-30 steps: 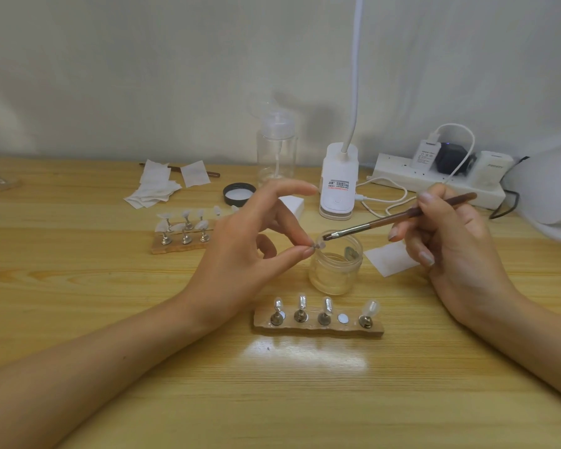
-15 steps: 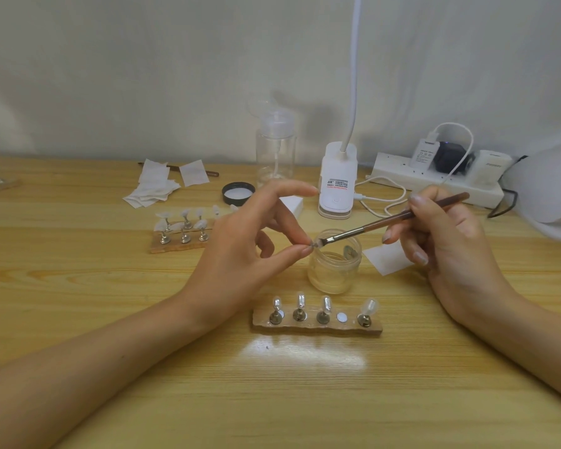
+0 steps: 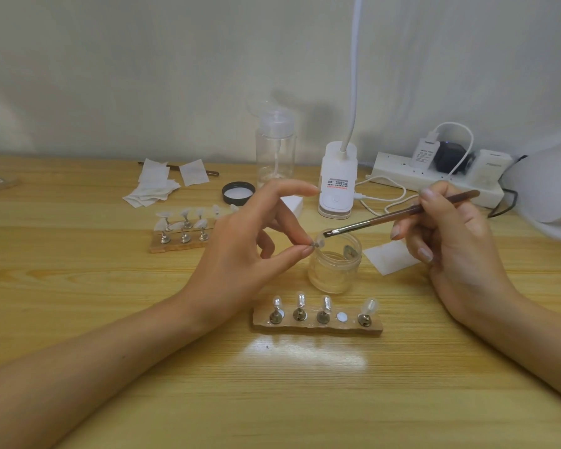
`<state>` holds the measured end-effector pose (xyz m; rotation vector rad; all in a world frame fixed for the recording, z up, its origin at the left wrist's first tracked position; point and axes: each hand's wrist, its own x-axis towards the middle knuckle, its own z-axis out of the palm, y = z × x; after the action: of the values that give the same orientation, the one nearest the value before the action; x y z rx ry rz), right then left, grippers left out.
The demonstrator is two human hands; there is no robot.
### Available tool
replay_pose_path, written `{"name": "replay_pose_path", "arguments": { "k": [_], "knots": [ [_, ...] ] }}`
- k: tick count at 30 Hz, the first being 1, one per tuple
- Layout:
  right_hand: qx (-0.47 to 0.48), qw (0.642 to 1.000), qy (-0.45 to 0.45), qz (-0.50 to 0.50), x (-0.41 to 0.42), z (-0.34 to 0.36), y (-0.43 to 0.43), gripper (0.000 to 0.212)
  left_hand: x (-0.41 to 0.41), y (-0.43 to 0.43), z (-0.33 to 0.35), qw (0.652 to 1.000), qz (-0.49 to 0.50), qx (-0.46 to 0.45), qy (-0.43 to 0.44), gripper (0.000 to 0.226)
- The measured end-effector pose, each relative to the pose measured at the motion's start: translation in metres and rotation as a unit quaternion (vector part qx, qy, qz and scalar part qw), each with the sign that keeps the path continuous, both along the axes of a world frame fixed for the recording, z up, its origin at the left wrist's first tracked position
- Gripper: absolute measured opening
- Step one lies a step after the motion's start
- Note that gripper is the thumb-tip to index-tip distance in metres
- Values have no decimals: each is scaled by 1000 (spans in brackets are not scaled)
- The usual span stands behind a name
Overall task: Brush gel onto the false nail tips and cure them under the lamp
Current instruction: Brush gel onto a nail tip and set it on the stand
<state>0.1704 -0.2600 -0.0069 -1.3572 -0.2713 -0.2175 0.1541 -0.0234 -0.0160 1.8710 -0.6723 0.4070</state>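
Thumb and one finger of my left hand [image 3: 240, 254] pinch a small metal peg [image 3: 312, 245] in a narrow grip, the other fingers fanned up out of the way. On the peg sits the nail tip [image 3: 320, 243], a clear, curved little shell, held just above the rim of the jar [image 3: 336, 270] on its 10 o'clock side. My right hand [image 3: 450, 244] holds the brush [image 3: 399, 217] like a pen. The thin brown handle runs off toward 2 o'clock, and the flat bristles meet the tip's upper edge; whether they touch or stop just short, I cannot tell.

To do this well, I judge, I should lay the gel in light strokes along the curve. Both wrists should be steadied on the table [image 3: 110, 319], and the glossy film must be thin so it does not pool at the edges.

At 6 o'clock from the jar lies the rough wooden stand [image 3: 318, 329], four places filled and one bare round disc [image 3: 341, 316]. The white domed lamp [image 3: 548, 196] sits at 3 o'clock.
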Motion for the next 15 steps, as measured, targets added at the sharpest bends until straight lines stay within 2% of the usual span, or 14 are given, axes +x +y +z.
{"name": "replay_pose_path", "arguments": {
  "k": [3,8,12,15],
  "knots": [
    [-14,1000,-8,21,-1,0,2,21,0,0,0,1000,0,-1,1,54],
    [-16,1000,13,-19,1,-2,0,22,0,0,0,1000,0,1,3,54],
    [-5,1000,-8,18,-1,0,1,23,-1,0,0,1000,1,2,6,54],
    [-21,1000,1,8,-1,0,3,23,-1,0,0,1000,2,2,4,53]
  ]
}}
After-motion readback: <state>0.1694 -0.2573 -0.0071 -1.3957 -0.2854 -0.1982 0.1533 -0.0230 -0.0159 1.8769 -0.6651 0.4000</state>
